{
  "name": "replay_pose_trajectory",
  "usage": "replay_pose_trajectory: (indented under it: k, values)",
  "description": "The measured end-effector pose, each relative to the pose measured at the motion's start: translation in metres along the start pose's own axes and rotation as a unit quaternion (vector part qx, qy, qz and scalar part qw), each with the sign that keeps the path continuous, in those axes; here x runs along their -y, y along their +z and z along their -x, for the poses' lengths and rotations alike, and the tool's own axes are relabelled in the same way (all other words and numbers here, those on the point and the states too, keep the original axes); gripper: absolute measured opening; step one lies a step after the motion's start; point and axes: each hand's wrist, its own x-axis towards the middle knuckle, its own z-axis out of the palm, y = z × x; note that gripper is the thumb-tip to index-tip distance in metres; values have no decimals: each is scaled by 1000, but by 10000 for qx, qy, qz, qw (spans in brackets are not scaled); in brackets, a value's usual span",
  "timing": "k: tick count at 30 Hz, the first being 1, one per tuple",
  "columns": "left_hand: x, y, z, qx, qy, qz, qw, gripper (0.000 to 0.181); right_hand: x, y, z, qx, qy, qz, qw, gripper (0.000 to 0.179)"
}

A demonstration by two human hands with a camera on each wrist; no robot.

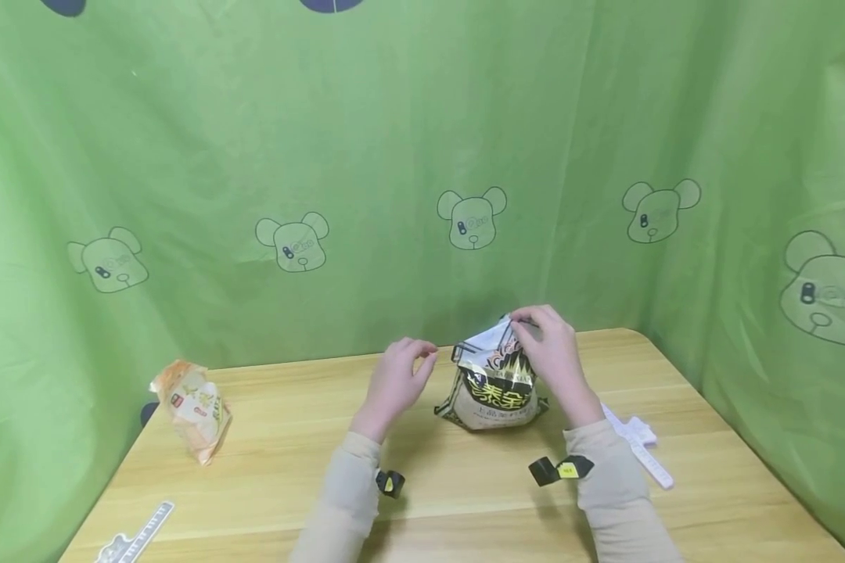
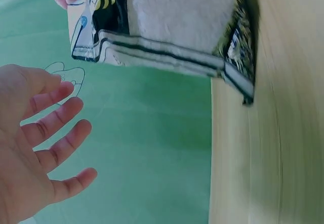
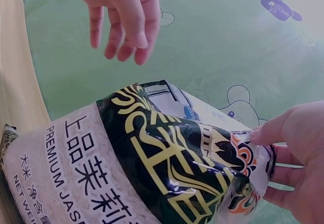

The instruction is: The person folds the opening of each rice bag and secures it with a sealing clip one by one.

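A bag of jasmine rice (image 1: 496, 391), clear in front with a black and gold band, stands on the wooden table. Its top edge sags and folds over on the left. My right hand (image 1: 552, 352) pinches the bag's top right corner between thumb and fingers, plainly so in the right wrist view (image 3: 293, 158). To the left of the bag, my left hand (image 1: 397, 383) hovers with loosely bent fingers, apart from it and holding nothing. In the left wrist view the left hand's (image 2: 40, 138) fingers are spread beside the bag's (image 2: 177, 21) edge.
An orange and white packet (image 1: 195, 410) lies at the table's left side. White ruler-like pieces lie front left (image 1: 137, 536) and right of the right forearm (image 1: 641, 446). A green curtain (image 1: 380, 156) with bear-head prints hangs behind the table (image 1: 479, 516).
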Motion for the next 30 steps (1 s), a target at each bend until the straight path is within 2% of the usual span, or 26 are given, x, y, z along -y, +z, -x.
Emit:
replay_pose_trajectory:
  k: [7, 14, 23, 30]
  values:
    - [18, -13, 16, -57, 469, -678, 9966, 21, 0, 0, 0, 52, 84, 15, 9999, 18]
    - [42, -28, 35, -104, 961, -1292, 9869, 20, 0, -1, 0, 63, 125, -36, 9999, 19]
    - [59, -50, 61, 278, 645, -1819, 9808, 24, 0, -2, 1, 15, 67, -34, 10000, 18]
    - [71, -64, 80, 171, 691, -2043, 9763, 29, 1, -2, 2, 50, 95, -82, 9999, 18]
